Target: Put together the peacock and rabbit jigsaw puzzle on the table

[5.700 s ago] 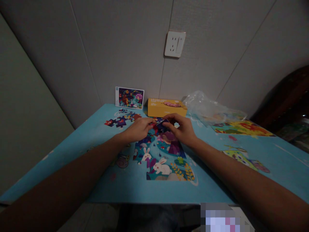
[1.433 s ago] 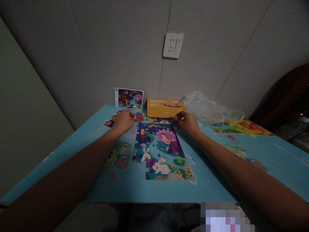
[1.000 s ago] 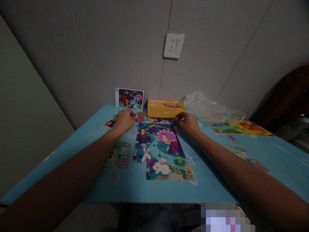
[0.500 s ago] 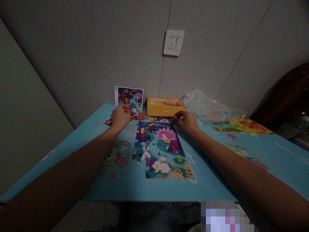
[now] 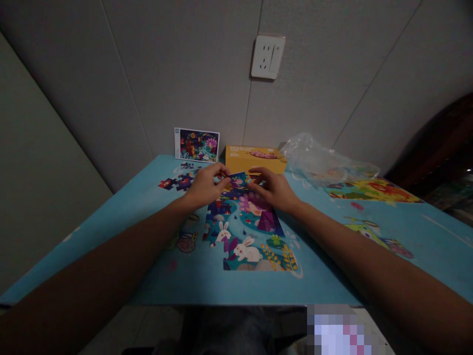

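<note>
A partly built jigsaw puzzle (image 5: pixel 247 231) with rabbits and a peacock lies in the middle of the blue table (image 5: pixel 111 222). Over its far edge my left hand (image 5: pixel 205 185) and my right hand (image 5: pixel 271 187) meet. Both pinch one dark blue puzzle piece (image 5: pixel 238 178) between fingertips, held just above the puzzle's top rows. Several loose pieces (image 5: pixel 181 180) lie to the left of my left hand.
A reference picture card (image 5: pixel 197 145) leans on the wall at the back. Beside it sits a yellow puzzle box (image 5: pixel 254 158), then a crumpled clear plastic bag (image 5: pixel 321 162). A wall socket (image 5: pixel 266 56) is above. Cartoon prints cover the table's right part.
My left hand left the loose pieces at the back left and came to the centre with a piece. My right hand moved in from the puzzle's right corner to meet it.
</note>
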The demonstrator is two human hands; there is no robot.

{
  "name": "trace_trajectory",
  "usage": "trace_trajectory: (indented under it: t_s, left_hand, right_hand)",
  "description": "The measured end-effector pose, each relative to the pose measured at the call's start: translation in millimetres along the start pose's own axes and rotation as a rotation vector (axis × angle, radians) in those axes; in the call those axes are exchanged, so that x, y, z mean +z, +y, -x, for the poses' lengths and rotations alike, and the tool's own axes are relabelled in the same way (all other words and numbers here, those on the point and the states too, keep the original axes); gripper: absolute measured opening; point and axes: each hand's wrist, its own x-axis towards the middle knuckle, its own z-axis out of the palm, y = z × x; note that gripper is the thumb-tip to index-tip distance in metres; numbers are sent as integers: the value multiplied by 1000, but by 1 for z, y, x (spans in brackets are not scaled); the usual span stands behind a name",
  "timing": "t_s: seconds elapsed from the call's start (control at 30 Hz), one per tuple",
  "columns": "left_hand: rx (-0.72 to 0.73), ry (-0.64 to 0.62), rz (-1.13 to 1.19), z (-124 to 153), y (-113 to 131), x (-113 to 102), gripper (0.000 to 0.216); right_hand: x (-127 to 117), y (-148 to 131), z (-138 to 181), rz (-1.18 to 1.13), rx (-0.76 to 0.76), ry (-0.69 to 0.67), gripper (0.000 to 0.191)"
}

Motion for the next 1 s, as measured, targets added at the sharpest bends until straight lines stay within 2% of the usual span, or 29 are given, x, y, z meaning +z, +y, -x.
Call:
trace_trajectory:
  t_s: [0.03,0.1,0.17,0.23,0.37,0.47,0.67,0.77,0.87,1.0]
  left_hand:
    - [48,-70,6,2,4,2,9]
    - [122,-180,-7,6,11,6,10]
    - [150,-235,-69,7,12,8,14]
    - [135,-249,-196,6,7,8,24]
    - [-3,-292,-473,2,-11,4,42]
    - [-33,-353,-514,-1,-19,1,36]
    - [-1,-329,-511,-2,-18,0,25]
    - [-3,-238,-434,-2,-14,0,28]
    - [-62,-121,-228,-2,-5,1,27]
    - [-356,-79,316,0,12,11,20]
  right_hand:
    - [1,-1,1,-10,-21,-27,44]
    - [2,-3,1,19,-73,-111,34]
    - [2,-4,1,66,-108,-195,26]
    - [1,-5,0,94,-105,-232,30]
    - [0,-4,0,115,-43,-243,29]
    - [-1,-5,0,123,-19,-255,31]
    - [0,-5,0,152,-48,-240,32]
    - [3,-2,0,139,-136,-185,29]
    - [5,2,0,112,-264,-132,22]
    - [3,2,1,92,-412,-86,22]
